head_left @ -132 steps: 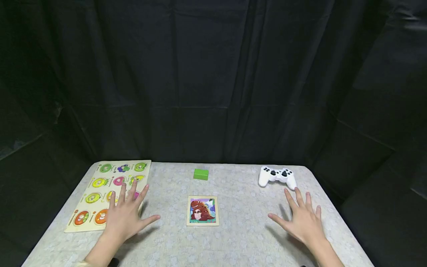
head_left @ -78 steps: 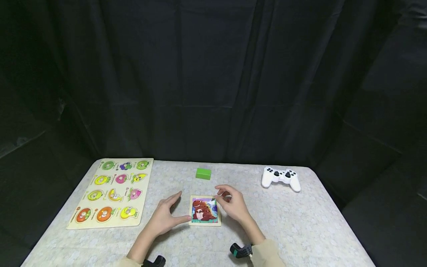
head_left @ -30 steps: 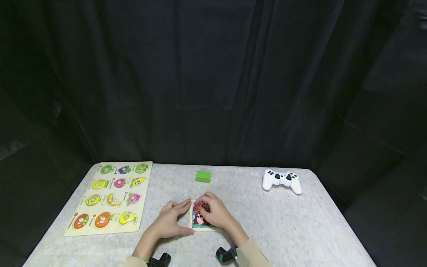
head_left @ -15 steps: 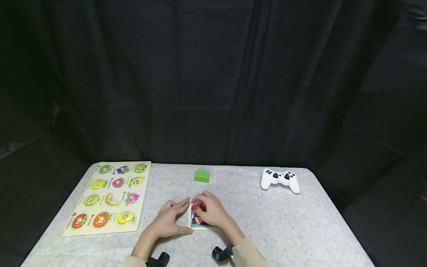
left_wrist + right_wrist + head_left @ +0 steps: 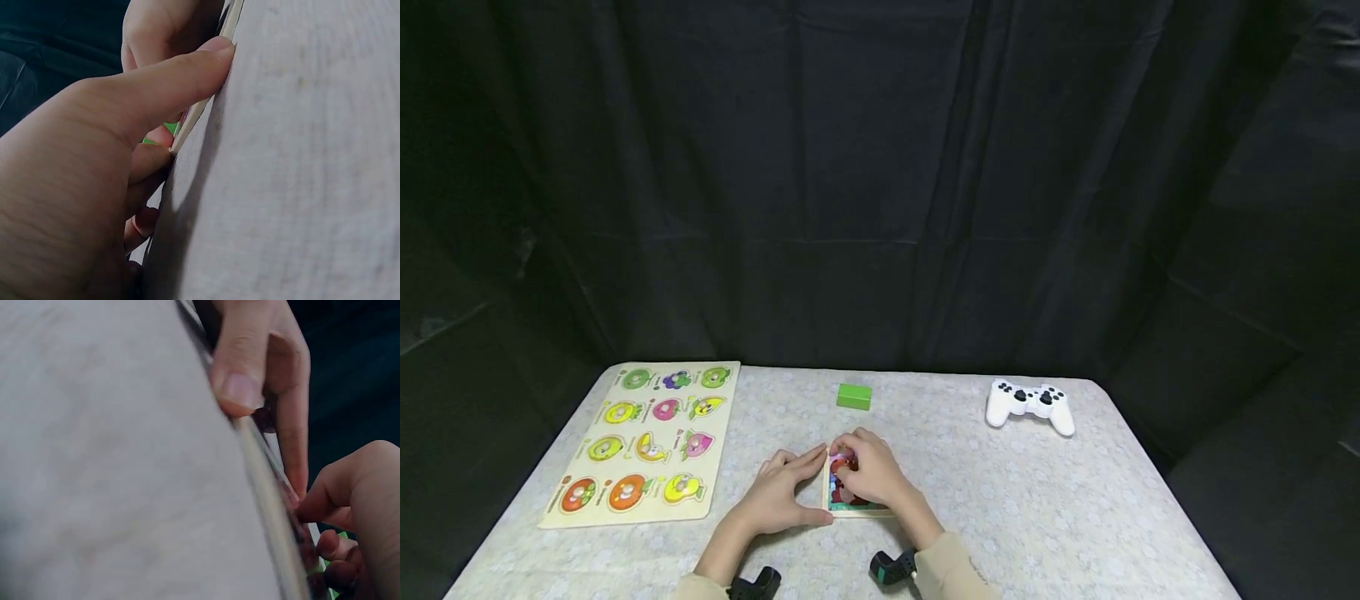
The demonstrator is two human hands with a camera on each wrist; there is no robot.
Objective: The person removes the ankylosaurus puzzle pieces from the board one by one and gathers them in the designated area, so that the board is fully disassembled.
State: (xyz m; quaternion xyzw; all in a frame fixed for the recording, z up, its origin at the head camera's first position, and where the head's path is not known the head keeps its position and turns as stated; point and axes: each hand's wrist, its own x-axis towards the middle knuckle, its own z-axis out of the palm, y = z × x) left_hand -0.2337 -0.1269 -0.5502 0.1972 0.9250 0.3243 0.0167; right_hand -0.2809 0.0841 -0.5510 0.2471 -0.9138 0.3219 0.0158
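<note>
A small square wooden dinosaur puzzle [image 5: 850, 502] lies at the near middle of the table. My left hand [image 5: 777, 498] holds it by its left side, the thumb at the near corner and the index finger at the far one. In the left wrist view the left thumb [image 5: 181, 78] presses against the pale edge of the puzzle. Over the picture, my right hand [image 5: 874, 473] has its fingers curled and pinches at the upper part with thumb and index finger. The right wrist view shows the right fingertips [image 5: 306, 509] on the picture surface. The right hand hides the puzzle's right half.
A big fruit puzzle board [image 5: 643, 446] lies on the left of the table. Behind the dinosaur puzzle sits a green block [image 5: 853, 397], and a white game controller [image 5: 1030, 406] lies at the back right. Dark curtains [image 5: 880, 208] close off the back and sides.
Both hands came in from the table's two sides to the dinosaur puzzle. The left took its left side and the right settled on the picture. In the last second they barely shifted.
</note>
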